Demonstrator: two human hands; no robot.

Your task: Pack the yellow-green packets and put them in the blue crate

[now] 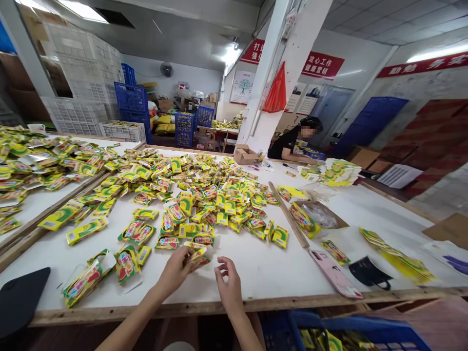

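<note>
Small yellow and green printed boxes (175, 180) lie in a wide loose heap on the white table. At the heap's near edge my left hand (178, 268) has its fingers closed round one small box (201, 257), which has a pale flap at its right end. My right hand (228, 282) is just to the right, lifted off the tabletop. Its thumb and fingers are curved apart with nothing between them. To the left of my left hand lie another box (127, 263) with a white flap showing and a larger yellow-green packet (86, 280).
A wooden strip (288, 214) borders the heap on the right. Beyond it are a pink phone (334, 273), a black mask (369, 273) and an open carton (321, 217). A blue crate (351, 324) stands below the table edge. A person (292, 141) works across the table.
</note>
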